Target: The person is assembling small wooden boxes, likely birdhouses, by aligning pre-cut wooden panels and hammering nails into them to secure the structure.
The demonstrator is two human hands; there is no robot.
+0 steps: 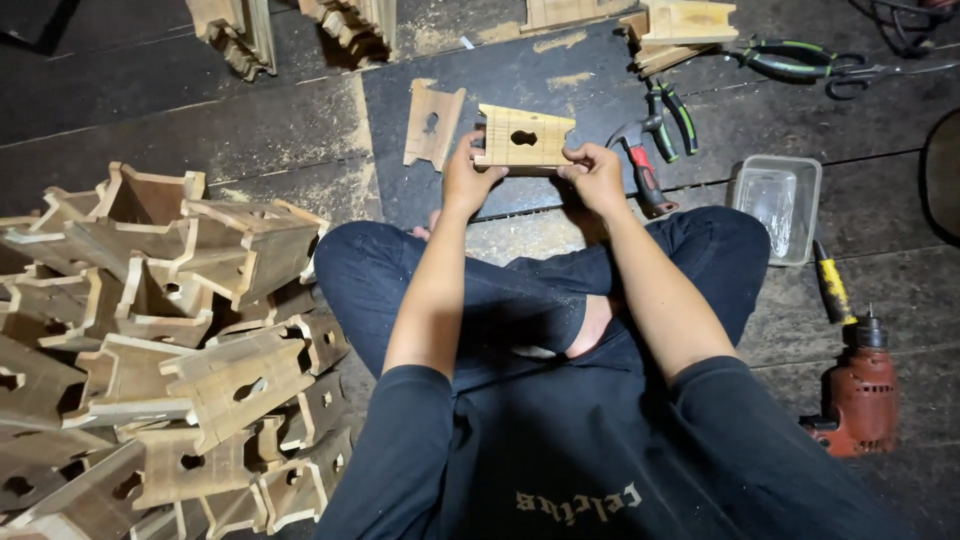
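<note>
**Wooden panel held in both hands above the floor**

The person sat cross-legged on a dark plank floor (pixel 250 110) dusted with sawdust. Both hands held one wooden panel (pixel 523 137) in front of the knees, its face turned up toward the camera. The panel had a keyhole-shaped cutout near its centre and one slanted corner at upper right.

The left hand (pixel 466 180) gripped the panel at its lower left edge, fingers closed on the wood. The right hand (pixel 595 175) gripped the lower right edge in the same manner. The grip of each hand was therefore clamped on the panel.

A second panel (pixel 433 124) with a similar cutout lay flat on the floor just left of the held one, apart from it. A hammer (pixel 640 165) lay just right of the right hand, with green-handled pliers (pixel 672 115) beside it. A clear plastic tray (pixel 777 200) stood farther right. A red drill (pixel 860 390) lay on the floor near the right knee, a yellow-handled tool (pixel 830 285) above it.

A large pile of assembled wooden boxes (pixel 170 340) occupied the floor on the left side.
</note>
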